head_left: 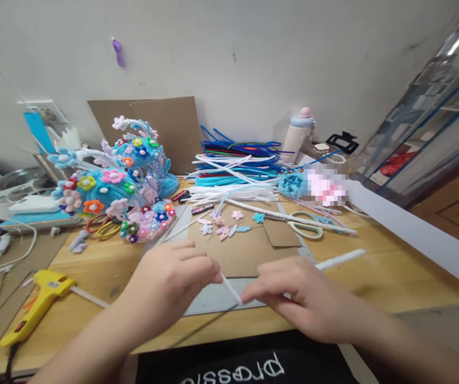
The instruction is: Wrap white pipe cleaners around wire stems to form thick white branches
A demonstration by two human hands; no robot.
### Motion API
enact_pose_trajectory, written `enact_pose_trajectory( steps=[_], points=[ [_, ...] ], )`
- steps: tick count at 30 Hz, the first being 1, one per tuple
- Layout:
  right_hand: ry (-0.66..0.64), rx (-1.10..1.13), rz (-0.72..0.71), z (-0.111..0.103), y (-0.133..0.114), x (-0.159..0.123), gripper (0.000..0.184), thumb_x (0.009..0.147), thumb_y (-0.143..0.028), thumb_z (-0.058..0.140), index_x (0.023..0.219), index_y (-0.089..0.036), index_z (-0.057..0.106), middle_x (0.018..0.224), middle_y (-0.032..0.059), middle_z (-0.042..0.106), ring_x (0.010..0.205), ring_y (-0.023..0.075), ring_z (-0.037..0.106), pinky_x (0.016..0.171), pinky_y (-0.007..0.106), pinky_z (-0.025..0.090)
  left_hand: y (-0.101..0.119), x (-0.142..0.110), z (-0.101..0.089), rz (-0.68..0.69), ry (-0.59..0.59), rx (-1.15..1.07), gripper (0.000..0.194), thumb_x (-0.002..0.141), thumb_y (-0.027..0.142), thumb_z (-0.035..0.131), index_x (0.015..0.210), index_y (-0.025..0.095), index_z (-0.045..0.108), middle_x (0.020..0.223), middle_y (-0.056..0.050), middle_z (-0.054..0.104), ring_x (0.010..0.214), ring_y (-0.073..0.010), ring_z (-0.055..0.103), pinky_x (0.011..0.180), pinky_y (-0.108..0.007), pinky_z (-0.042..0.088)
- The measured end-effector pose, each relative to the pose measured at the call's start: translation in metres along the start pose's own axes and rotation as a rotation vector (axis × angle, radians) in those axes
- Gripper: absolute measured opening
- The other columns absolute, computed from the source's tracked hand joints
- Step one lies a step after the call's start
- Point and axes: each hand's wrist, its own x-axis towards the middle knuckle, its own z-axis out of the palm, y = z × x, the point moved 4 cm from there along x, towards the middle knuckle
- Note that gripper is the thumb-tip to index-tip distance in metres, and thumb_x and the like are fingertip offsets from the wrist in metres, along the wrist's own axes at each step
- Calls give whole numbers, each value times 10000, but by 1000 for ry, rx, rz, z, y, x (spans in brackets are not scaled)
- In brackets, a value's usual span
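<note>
A white pipe cleaner (231, 289) stretches between my two hands above the front of the work mat. My left hand (181, 280) is closed, pinching it between thumb and fingers. My right hand (299, 296) is closed on it too, its fingertips lower and nearer to me; a fuzzy white length sticks out behind this hand to the right. Beyond my hands, small pastel petals (223, 233), a pink flower (237, 215) and a blue flower (258, 217) lie on a cardboard sheet (235, 258).
Bundled pipe cleaners (235, 176) lie at the back. Flower-covered blue pieces (105, 186) stand left, near a yellow glue gun (39, 304). Scissors (305, 226) rest right of the cardboard. A bottle (298, 136) stands by the wall; a white sheet (413, 234) juts in at right.
</note>
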Motion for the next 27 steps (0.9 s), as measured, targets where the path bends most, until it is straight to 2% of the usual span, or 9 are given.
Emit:
enact_pose_trajectory(
  steps=[2,5,9,12,14,18,20,23,27],
  points=[
    [-18,196,4,-2,-3,-1,291,868,-115,483,1017,-277,673,732,-23,599,637,91,538,569,213,363,-12,2,6,-65,-31,-106,161,891,184,497,784,204,615,652,22,604,634,-119,523,583,-226,353],
    [176,324,31,-6,2,-1,259,889,-156,477,1029,-270,663,854,0,645,730,111,571,612,218,400,-12,-1,33,-166,-55,-191,211,912,223,457,768,187,607,649,14,592,631,-112,539,574,-213,367],
    [393,35,30,-6,10,-2,301,900,-164,447,1086,-299,641,734,-8,592,655,117,534,581,239,354,22,-7,62,-45,-65,-84,236,902,181,425,705,172,555,608,7,567,575,-131,497,520,-247,320],
    [341,-286,36,-3,9,-3,360,860,-126,452,1105,-313,637,667,-10,534,592,127,488,537,258,273,43,-9,50,70,38,-2,265,892,173,431,639,171,510,539,13,528,505,-135,414,474,-276,254],
    [243,-371,44,-4,5,-4,382,831,-100,463,1088,-316,644,696,-3,551,625,139,503,544,266,258,41,-8,31,72,74,22,218,881,171,465,675,171,535,558,16,541,522,-137,408,488,-276,257],
    [-10,-175,2,-8,-6,-6,394,832,-64,465,1062,-325,650,723,-22,581,649,114,525,571,247,301,8,-4,2,-18,43,-71,139,872,138,503,789,195,599,632,20,575,604,-130,457,563,-258,309],
    [-59,11,-36,-11,-10,-6,363,866,-85,456,1079,-311,644,728,-26,589,655,98,533,593,226,345,-9,-2,6,-73,-22,-203,168,888,184,503,756,190,607,622,21,558,620,-117,484,582,-241,337],
    [66,175,-21,-15,-7,-5,298,919,-159,428,1106,-270,632,855,5,635,748,109,565,645,221,396,-14,-3,31,-139,-64,-310,212,908,220,468,758,176,610,638,14,568,620,-107,510,585,-223,368],
    [251,-66,33,-12,7,-3,368,912,-143,396,1185,-290,594,773,6,599,706,125,542,612,242,365,13,-11,63,-112,-107,-224,240,905,174,439,695,174,555,630,10,558,634,-126,509,584,-244,353]
  ],
)
